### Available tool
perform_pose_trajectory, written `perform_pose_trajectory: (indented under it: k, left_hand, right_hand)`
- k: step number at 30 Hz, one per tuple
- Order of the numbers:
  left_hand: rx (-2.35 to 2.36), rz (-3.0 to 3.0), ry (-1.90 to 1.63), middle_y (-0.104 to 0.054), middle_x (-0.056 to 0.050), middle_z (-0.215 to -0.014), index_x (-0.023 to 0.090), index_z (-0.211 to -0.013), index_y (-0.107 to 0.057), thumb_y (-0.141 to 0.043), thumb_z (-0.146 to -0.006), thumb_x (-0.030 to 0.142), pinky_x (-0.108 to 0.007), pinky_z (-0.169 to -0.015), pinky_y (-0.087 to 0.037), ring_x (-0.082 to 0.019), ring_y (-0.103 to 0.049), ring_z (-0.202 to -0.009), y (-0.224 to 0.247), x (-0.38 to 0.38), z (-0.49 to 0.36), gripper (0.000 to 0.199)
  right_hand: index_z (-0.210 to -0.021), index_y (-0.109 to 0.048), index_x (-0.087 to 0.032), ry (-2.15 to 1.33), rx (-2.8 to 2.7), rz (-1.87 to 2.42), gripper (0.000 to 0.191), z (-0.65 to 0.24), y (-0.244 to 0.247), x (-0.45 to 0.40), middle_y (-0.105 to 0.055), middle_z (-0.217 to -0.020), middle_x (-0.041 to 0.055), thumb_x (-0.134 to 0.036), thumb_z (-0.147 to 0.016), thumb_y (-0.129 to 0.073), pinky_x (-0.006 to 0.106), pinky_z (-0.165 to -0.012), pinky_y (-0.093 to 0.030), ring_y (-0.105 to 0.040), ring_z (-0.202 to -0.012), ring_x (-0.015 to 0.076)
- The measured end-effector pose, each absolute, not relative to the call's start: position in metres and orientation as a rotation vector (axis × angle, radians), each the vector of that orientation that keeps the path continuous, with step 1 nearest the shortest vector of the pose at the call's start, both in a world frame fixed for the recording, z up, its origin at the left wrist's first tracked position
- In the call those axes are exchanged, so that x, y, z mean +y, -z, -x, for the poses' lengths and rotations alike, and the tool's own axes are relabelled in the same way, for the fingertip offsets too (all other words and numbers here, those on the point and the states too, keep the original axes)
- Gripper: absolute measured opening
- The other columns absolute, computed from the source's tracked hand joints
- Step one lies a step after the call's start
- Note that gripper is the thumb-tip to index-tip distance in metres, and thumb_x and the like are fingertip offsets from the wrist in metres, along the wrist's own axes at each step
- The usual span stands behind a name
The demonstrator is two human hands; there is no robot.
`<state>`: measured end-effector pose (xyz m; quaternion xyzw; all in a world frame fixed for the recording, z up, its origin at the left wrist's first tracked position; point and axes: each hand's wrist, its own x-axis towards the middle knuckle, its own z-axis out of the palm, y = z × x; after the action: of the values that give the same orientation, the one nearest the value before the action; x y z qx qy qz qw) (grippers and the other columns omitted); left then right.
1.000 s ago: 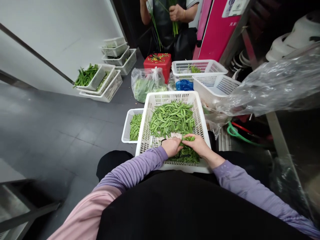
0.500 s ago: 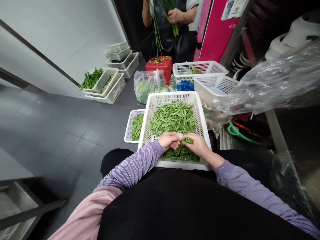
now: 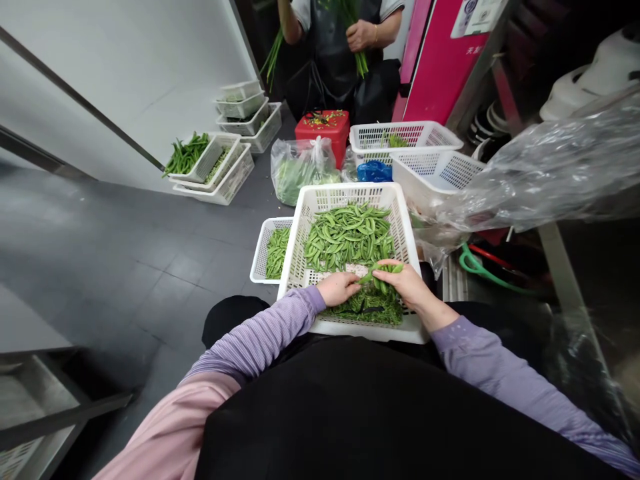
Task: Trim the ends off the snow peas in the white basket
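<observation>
Here we go: my right hand [image 3: 407, 283] is closed on a small bunch of snow peas [image 3: 380, 275], pinching them between thumb and fingers just inside the near edge of the white plastic basket [image 3: 345, 191], while my left hand [image 3: 338, 289] sits loosely open right beside them. Under my hands lies a darker green heap [image 3: 367, 312], and beyond it a big mound of pods [image 3: 347, 237] fills the middle of the basket. Against the basket's left side, a smaller white basket [image 3: 259, 252] holds more pods. Farther ahead, a co-worker's hand [image 3: 361, 35] grips long green stalks [image 3: 361, 63] above a red box [image 3: 323, 130] and a clear plastic bag [image 3: 305, 173] of greens.
</observation>
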<state>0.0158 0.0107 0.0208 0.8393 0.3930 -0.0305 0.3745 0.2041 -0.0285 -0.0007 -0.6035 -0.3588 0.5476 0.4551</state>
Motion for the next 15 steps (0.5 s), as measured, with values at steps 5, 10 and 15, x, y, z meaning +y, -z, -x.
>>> perform_pose_trajectory:
  k: [5, 10, 15]
  left_hand:
    - [1.046, -2.533, 0.442, -0.062, -0.009, -0.073, 0.014, -0.076, -0.061, -0.039, -0.081, 0.029, -0.029, -0.066, -0.044, -0.019, -0.059, -0.07, -0.038, 0.02, -0.025, 0.027]
    - [0.779, -2.77, 0.463, -0.061, -0.012, -0.079, 0.012, -0.082, -0.06, -0.043, -0.078, 0.022, -0.032, -0.067, -0.044, -0.02, -0.058, -0.075, -0.046, 0.019, -0.031, 0.02]
    - [0.884, -2.751, -0.007, -0.058, -0.011, -0.086, 0.014, -0.097, -0.056, -0.031, -0.086, 0.028, -0.029, -0.076, -0.043, -0.017, -0.055, -0.085, -0.038, 0.014, -0.048, 0.031]
  right_hand:
    - [-0.075, -0.065, -0.022, -0.985, -1.248, 1.58, 0.021, -0.209, -0.011, -0.031, -0.065, -0.077, 0.0018, -0.035, -0.059, -0.067, 0.031, -0.068, -0.044, -0.059, -0.073, 0.0194]
    - [-0.086, -0.067, -0.029, -0.968, -1.768, 1.513, 0.026, -0.204, -0.012, -0.033, -0.066, -0.091, 0.0011, -0.024, -0.06, -0.064, 0.037, -0.082, -0.041, -0.058, -0.086, 0.0232]
    - [-0.079, -0.067, -0.025, -1.028, -1.37, 1.577, 0.019, -0.195, -0.004, -0.033, -0.066, -0.082, 0.0009, -0.029, -0.061, -0.064, 0.035, -0.078, -0.043, -0.059, -0.079, 0.0208]
